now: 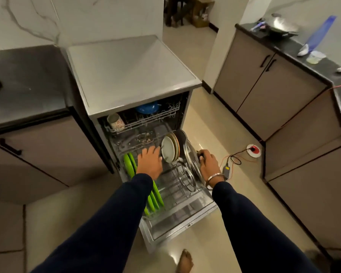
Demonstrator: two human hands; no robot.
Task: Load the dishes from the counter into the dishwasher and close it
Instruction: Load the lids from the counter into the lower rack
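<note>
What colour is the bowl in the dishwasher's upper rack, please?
Blue, seen in the head view: bowl.

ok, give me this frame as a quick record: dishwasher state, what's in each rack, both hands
dishwasher: door open, lower rack pulled out
upper rack: mug, blue bowl
lower rack: green plates left, pale plates upright, glass lid
left hand: reaches into lower rack, fingers by pale plates, grip unclear
right hand: grips knob of large glass lid at rack's right edge
</note>
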